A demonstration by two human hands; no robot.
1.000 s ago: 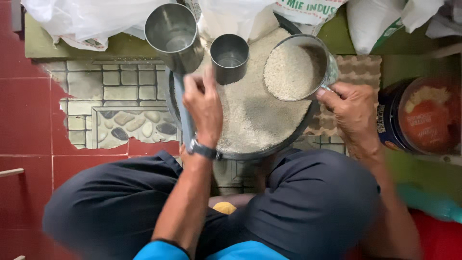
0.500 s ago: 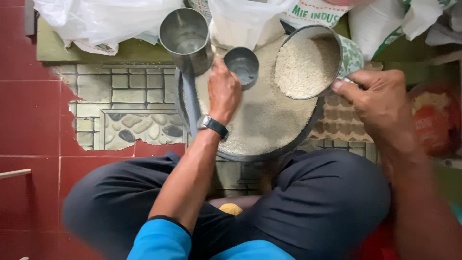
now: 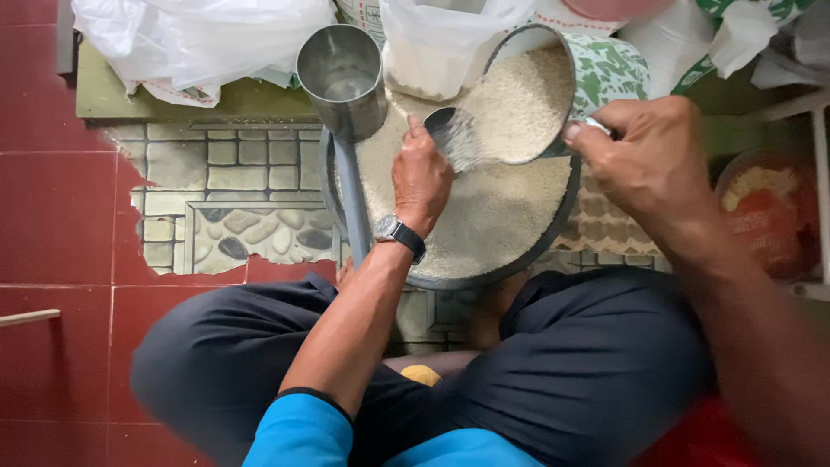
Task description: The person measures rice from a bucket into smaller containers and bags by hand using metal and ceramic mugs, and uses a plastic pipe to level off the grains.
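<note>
My right hand (image 3: 653,160) clamps the handle of the green patterned mug (image 3: 596,73), tipped over the rice basin (image 3: 450,277). My left hand (image 3: 421,177) closes around a small metal cup (image 3: 450,130) beneath it, mostly hidden by blurred falling rice.

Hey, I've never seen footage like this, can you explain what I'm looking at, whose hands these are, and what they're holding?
There is no machine here. A camera worn on a person's head looks straight down, so you see their own arms and crossed legs on a tiled floor. In front of them sits a wide basin full of rice. The right hand grips the handle of a green patterned mug, tilted so rice spills out. The left hand, with a wristwatch, holds a small metal cup under that stream. A taller metal can stands at the basin's rim, and plastic bags lie beyond.
</note>
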